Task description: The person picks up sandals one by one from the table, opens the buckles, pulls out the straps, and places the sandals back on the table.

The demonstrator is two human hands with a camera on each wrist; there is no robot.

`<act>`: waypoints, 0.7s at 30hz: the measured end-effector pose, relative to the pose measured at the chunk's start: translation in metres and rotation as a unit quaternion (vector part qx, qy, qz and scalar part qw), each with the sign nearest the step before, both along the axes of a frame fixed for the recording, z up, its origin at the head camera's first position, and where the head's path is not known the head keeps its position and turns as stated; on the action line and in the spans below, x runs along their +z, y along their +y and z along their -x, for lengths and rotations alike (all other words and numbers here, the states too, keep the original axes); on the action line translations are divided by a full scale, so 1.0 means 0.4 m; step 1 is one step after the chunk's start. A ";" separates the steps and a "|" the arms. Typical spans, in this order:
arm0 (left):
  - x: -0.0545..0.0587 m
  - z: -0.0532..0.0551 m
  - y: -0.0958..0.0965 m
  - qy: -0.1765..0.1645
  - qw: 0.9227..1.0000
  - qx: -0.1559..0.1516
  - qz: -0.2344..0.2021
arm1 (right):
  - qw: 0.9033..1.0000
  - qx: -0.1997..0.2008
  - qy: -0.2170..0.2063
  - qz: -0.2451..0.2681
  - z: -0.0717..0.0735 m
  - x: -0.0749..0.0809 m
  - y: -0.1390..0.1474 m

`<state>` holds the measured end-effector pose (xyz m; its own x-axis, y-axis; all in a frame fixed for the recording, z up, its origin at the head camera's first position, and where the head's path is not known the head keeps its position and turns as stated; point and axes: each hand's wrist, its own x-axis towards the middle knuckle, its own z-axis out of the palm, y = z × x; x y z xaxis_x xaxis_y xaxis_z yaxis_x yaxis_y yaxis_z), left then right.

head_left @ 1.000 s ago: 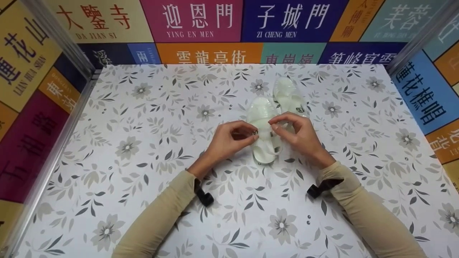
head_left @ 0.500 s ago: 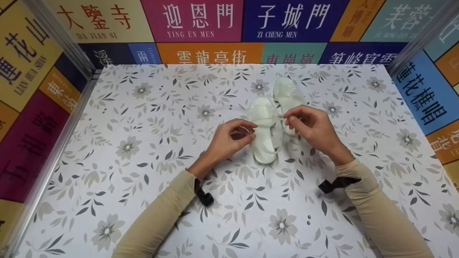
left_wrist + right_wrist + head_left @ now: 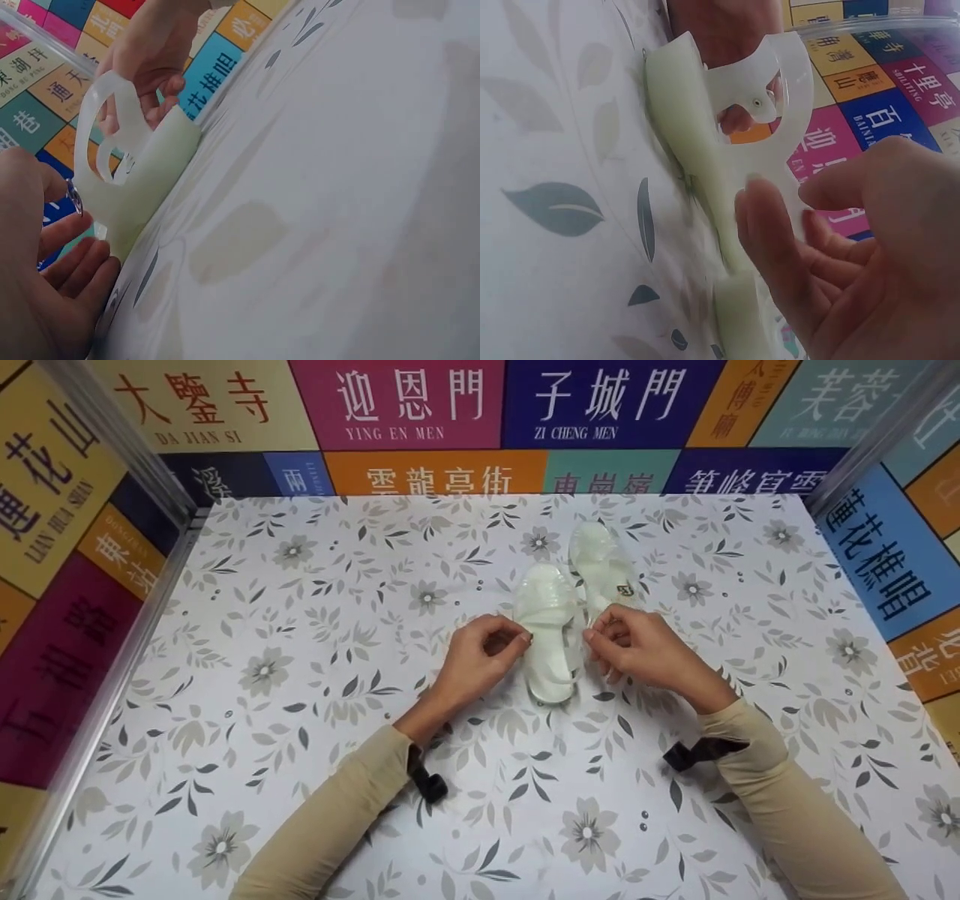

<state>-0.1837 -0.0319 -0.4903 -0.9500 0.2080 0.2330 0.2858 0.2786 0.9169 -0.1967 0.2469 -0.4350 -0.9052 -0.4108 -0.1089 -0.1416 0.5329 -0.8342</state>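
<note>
A pale translucent jelly sandal [image 3: 551, 675] lies toe-away on the table, also seen from the side in both wrist views. My left hand [image 3: 484, 652] pinches a small metal buckle [image 3: 73, 198] at its left side between thumb and fingers. At the sandal's right side, my right hand [image 3: 637, 641] has curled fingers around its translucent strap [image 3: 780, 169]; the exact contact is partly hidden by the fingers. The heel strap stands up in an arch in the wrist views. A matching sandal [image 3: 596, 555] lies behind and to the right, its heel end covered by my right hand.
A white tablecloth [image 3: 337, 810] with grey leaves and flowers covers the table. Colourful panels with printed characters [image 3: 592, 405] stand along the back and both sides. A black wrist camera mount [image 3: 429, 784] sits below the left sleeve, with another on the right wrist.
My right hand first moved right, away from the near sandal, then came down toward me beside it. The second sandal's buckle shows again. My left hand stays almost still at the near sandal's left side.
</note>
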 end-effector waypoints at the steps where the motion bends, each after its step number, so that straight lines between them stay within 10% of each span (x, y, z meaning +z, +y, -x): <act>1: 0.001 -0.003 0.002 -0.001 1.000 0.007 0.003 | 1.000 -0.006 -0.008 -0.007 0.000 0.000 -0.001; 10: 0.013 -0.029 0.023 -0.022 0.997 0.069 0.008 | 0.998 0.012 0.036 -0.057 -0.010 -0.016 -0.029; 21: 0.018 -0.045 0.037 -0.019 0.998 0.060 0.026 | 0.998 0.010 0.055 -0.034 -0.041 -0.016 -0.070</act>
<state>-0.1656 -0.0171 -0.4833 -0.9766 0.1039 0.1884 0.2134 0.3557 0.9099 -0.1801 0.2191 -0.4413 -0.9051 -0.4234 -0.0380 -0.2408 0.5842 -0.7751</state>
